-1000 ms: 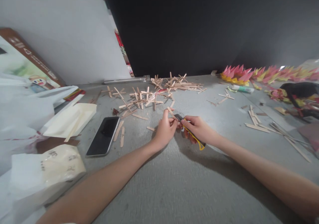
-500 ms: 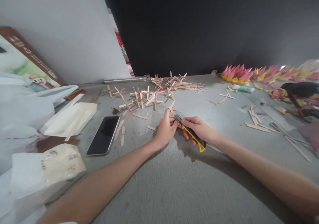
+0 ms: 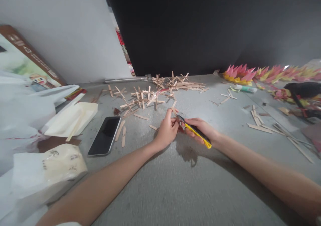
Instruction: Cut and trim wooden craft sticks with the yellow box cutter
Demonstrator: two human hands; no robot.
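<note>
My left hand (image 3: 168,129) is closed on a small wooden stick (image 3: 174,110), whose end shows above the fingers. In my right hand (image 3: 200,129) is a yellow and black utility knife (image 3: 198,135); its front end meets the left fingertips, and the blade is too small to make out. The knife's rear end points down and to the right. Just beyond the hands, a loose heap of wooden sticks (image 3: 142,98) lies on the grey table (image 3: 155,192), several of them joined in crosses.
A phone (image 3: 104,135) and a pale tray (image 3: 85,117) lie left of my hands, beside white plastic bags (image 3: 22,108). On the right are loose sticks (image 3: 259,128), a glue tube (image 3: 244,89) and pink-yellow paper shapes (image 3: 239,74). A black panel (image 3: 213,28) stands behind.
The knife has turned in my right hand, showing more of its yellow side, and its rear end has shifted right and slightly up. My left hand has hardly moved.
</note>
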